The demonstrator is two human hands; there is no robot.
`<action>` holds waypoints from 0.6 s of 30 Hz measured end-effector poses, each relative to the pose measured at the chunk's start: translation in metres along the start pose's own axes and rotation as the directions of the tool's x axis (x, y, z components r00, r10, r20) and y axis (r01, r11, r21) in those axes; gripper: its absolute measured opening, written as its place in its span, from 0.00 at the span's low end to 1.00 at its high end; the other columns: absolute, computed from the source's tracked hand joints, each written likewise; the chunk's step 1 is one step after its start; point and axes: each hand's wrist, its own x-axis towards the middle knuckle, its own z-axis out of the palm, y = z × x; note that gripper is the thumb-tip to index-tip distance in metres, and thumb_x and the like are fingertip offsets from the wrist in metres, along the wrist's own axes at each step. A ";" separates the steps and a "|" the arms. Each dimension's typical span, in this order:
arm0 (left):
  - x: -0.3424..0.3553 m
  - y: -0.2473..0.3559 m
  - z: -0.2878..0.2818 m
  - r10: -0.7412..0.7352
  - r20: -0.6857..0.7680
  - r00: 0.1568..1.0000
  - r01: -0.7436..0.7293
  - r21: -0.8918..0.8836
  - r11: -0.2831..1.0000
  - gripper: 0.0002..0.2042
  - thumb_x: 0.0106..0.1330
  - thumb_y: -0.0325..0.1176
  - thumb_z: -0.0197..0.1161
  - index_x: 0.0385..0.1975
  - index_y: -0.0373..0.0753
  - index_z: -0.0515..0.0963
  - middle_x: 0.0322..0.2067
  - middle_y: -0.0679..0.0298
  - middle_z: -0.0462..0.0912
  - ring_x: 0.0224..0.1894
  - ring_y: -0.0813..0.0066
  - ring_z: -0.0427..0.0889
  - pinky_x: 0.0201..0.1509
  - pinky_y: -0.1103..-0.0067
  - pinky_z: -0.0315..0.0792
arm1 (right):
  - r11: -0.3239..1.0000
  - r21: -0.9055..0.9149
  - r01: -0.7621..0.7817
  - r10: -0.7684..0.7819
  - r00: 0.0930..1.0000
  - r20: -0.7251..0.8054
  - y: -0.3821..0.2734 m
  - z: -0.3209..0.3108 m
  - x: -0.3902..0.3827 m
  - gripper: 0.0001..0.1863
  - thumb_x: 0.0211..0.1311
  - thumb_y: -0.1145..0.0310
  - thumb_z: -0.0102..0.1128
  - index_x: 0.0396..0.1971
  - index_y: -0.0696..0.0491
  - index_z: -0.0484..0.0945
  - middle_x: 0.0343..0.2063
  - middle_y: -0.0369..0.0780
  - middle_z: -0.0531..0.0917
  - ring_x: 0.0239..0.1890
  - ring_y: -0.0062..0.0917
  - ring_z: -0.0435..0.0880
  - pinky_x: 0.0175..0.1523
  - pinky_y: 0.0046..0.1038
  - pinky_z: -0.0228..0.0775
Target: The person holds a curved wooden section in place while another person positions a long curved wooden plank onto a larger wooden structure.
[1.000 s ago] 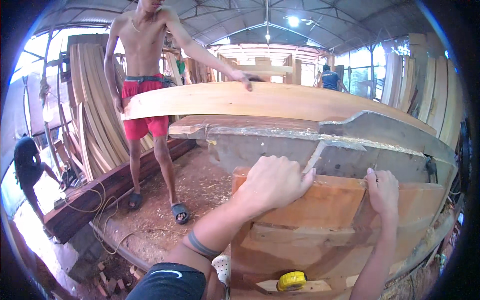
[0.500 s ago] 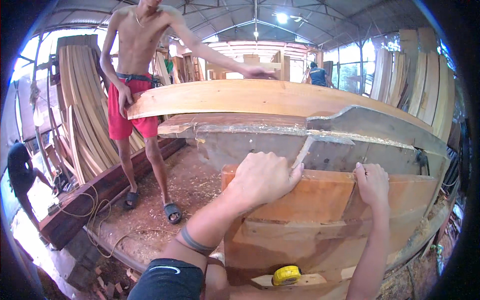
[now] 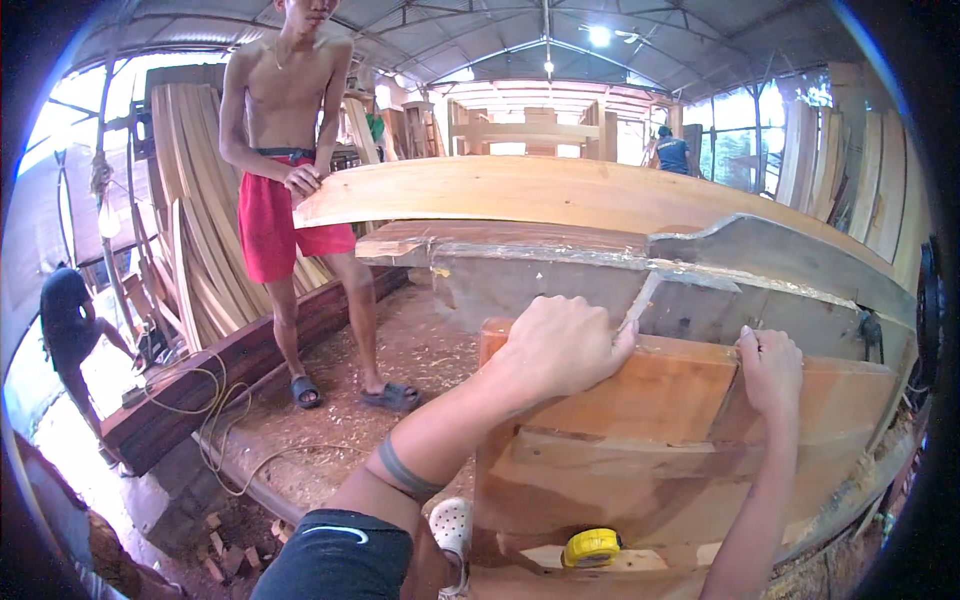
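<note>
Both hands busy here: left hand [image 3: 567, 345] and right hand [image 3: 771, 372] curl tight over the top of the wooden panel [image 3: 640, 395]. It's already standing beside the grey bench [image 3: 545, 283], not yet released; what's left, I can't tell.

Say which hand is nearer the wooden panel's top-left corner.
Left. The left hand is on the panel's top edge, just right of that corner; the right hand is on the same edge, farther right.
</note>
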 end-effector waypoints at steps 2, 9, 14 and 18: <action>0.000 0.000 -0.001 0.001 0.009 1.000 -0.001 0.011 1.000 0.29 0.65 0.50 0.46 0.13 0.30 0.77 0.16 0.41 0.76 0.25 0.43 0.79 0.35 0.58 0.74 | 1.000 -0.010 0.005 -0.005 1.000 0.008 0.002 0.002 0.002 0.23 0.64 0.56 0.45 0.21 0.59 0.78 0.25 0.53 0.78 0.33 0.49 0.76 0.41 0.47 0.63; -0.002 0.002 -0.001 -0.011 -0.003 1.000 0.011 -0.021 1.000 0.28 0.65 0.50 0.46 0.15 0.30 0.78 0.18 0.42 0.77 0.27 0.43 0.80 0.36 0.58 0.75 | 0.999 -0.025 -0.020 0.022 0.997 0.076 0.000 -0.008 0.001 0.23 0.64 0.56 0.45 0.21 0.59 0.78 0.26 0.53 0.78 0.35 0.49 0.76 0.43 0.47 0.63; -0.004 0.000 -0.003 -0.032 -0.003 0.999 0.032 -0.017 0.999 0.28 0.65 0.51 0.46 0.17 0.31 0.79 0.20 0.42 0.79 0.28 0.43 0.80 0.37 0.58 0.75 | 1.000 -0.005 0.005 -0.005 0.999 0.036 -0.005 -0.005 0.001 0.23 0.64 0.56 0.45 0.22 0.60 0.78 0.26 0.53 0.79 0.35 0.49 0.76 0.44 0.47 0.64; 0.001 0.002 -0.004 -0.068 0.037 0.997 0.068 0.014 0.998 0.28 0.65 0.51 0.45 0.17 0.32 0.80 0.19 0.42 0.78 0.28 0.43 0.80 0.38 0.58 0.74 | 0.999 -0.005 0.051 -0.051 0.998 -0.034 0.000 -0.001 0.000 0.23 0.64 0.55 0.44 0.23 0.58 0.79 0.27 0.53 0.79 0.34 0.49 0.77 0.43 0.47 0.65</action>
